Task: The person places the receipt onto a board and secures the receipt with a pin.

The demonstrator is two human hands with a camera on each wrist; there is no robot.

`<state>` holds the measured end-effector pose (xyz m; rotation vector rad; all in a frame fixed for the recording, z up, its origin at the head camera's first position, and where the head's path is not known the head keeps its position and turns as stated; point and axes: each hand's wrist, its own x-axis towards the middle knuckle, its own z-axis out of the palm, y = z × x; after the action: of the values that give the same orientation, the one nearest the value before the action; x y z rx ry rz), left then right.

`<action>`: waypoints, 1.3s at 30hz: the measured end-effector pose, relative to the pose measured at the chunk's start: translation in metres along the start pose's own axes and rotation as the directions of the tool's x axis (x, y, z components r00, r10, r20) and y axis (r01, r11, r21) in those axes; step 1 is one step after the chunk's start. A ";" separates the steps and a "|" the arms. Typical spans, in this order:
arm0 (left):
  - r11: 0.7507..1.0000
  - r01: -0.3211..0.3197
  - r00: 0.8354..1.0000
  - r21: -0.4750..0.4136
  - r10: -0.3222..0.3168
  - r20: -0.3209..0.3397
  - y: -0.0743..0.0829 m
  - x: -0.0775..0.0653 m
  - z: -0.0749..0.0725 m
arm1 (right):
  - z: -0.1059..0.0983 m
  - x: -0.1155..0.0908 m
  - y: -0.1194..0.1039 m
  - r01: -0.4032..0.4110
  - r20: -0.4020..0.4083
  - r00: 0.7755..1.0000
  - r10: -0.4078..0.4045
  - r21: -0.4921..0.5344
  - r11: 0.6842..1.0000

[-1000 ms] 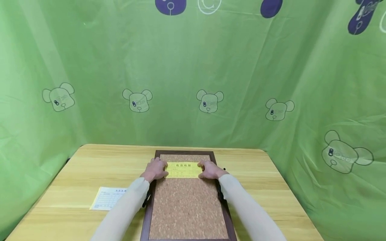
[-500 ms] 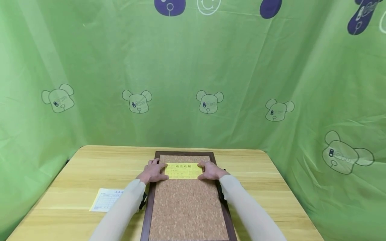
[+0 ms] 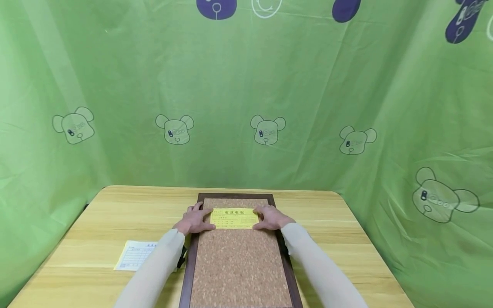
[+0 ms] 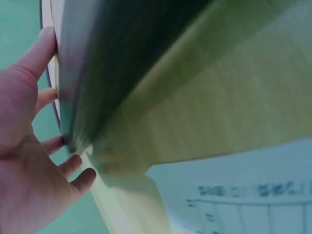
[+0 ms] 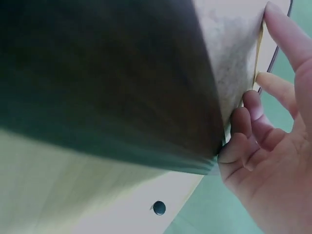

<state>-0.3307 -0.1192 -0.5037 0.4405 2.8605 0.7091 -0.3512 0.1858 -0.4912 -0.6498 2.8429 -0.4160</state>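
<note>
A yellow printed receipt slip [image 3: 234, 219] lies flat across the upper part of a cork board [image 3: 239, 265] in a dark brown frame. My left hand [image 3: 193, 220] touches the slip's left end with thumb and index finger. In the left wrist view its other fingers [image 4: 83, 180] spread loosely at the frame's outer edge. At the slip's right end, the thumb and index finger of my right hand [image 3: 271, 217] press down. The right wrist view shows its remaining fingers [image 5: 239, 122] bent against the board's side.
A white printed form [image 3: 135, 256] rests on the wooden table [image 3: 331, 239] left of the board, partly covered by my left sleeve. A small dark round thing [image 5: 159, 208] is on the tabletop right of the board. Green curtain [image 3: 223, 167] surrounds the table.
My left hand has shifted slightly left, its fingers spreading more beside the slip. My right hand and the slip have stayed almost in place.
</note>
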 end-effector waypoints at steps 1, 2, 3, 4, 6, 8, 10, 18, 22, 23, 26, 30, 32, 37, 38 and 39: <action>1.000 0.002 1.000 -0.009 -0.002 0.000 -0.001 0.000 0.000 | 0.000 0.000 0.001 -0.001 0.004 1.000 0.001 0.005 1.000; 1.000 0.004 1.000 -0.016 -0.004 0.005 -0.002 0.000 0.001 | 0.000 0.000 0.001 -0.004 0.008 1.000 0.003 0.016 1.000; 1.000 0.004 1.000 -0.023 -0.004 0.006 -0.002 0.000 0.001 | 0.000 0.001 0.001 -0.006 0.012 1.000 0.005 0.032 0.999; 1.000 0.004 1.000 -0.028 -0.004 0.010 -0.003 -0.001 0.001 | -0.001 0.001 0.002 -0.008 0.014 1.000 0.007 0.047 0.999; 0.999 0.005 1.000 -0.034 -0.005 0.018 -0.002 -0.001 0.000 | -0.001 0.000 0.003 -0.010 0.018 1.000 0.009 0.076 0.997; 0.999 0.006 1.000 -0.036 -0.005 0.018 -0.002 -0.001 -0.001 | -0.001 0.000 0.003 -0.009 0.018 1.000 0.008 0.086 0.996; 0.999 0.010 1.000 -0.034 -0.009 0.019 -0.001 -0.002 -0.002 | -0.001 0.000 0.005 -0.004 0.014 1.000 0.003 0.088 0.996; 1.000 0.015 1.000 -0.018 -0.014 0.027 -0.001 0.000 -0.002 | 0.001 0.002 0.007 -0.021 0.012 1.000 0.020 0.114 0.993; 0.999 0.031 0.999 -0.021 -0.030 0.033 -0.002 0.001 -0.002 | 0.001 0.002 0.008 -0.017 0.017 1.000 0.015 0.119 0.993; 0.999 0.037 0.999 -0.020 -0.036 0.037 -0.002 0.001 -0.002 | 0.001 0.002 0.008 -0.018 0.019 1.000 0.016 0.126 0.992; 0.999 0.038 0.998 -0.019 -0.037 0.041 -0.001 0.001 -0.003 | 0.001 0.002 0.008 -0.030 0.027 0.999 0.026 0.153 0.988; 1.000 0.024 0.999 0.000 -0.024 0.045 0.000 0.000 -0.005 | 0.000 0.001 0.008 -0.036 0.029 0.999 0.031 0.168 0.985; 1.000 0.017 0.999 0.007 -0.017 0.047 0.001 -0.001 -0.006 | 0.001 0.000 0.008 -0.030 0.025 0.999 0.027 0.166 0.986; 1.000 0.013 0.998 0.021 -0.015 0.067 0.003 -0.003 -0.008 | 0.002 0.000 0.009 -0.014 0.011 1.000 0.013 0.157 0.988; 1.000 0.012 0.998 0.021 -0.013 0.069 0.003 -0.003 -0.008 | 0.001 0.000 0.009 -0.016 0.010 1.000 0.014 0.158 0.987; 1.000 0.013 0.997 0.022 -0.015 0.072 0.003 -0.002 -0.008 | 0.001 0.000 0.009 -0.017 0.010 1.000 0.016 0.165 0.986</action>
<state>-0.3296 -0.1209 -0.4948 0.4396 2.8028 0.6473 -0.3545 0.1934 -0.4948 -0.5936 2.7652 -0.6360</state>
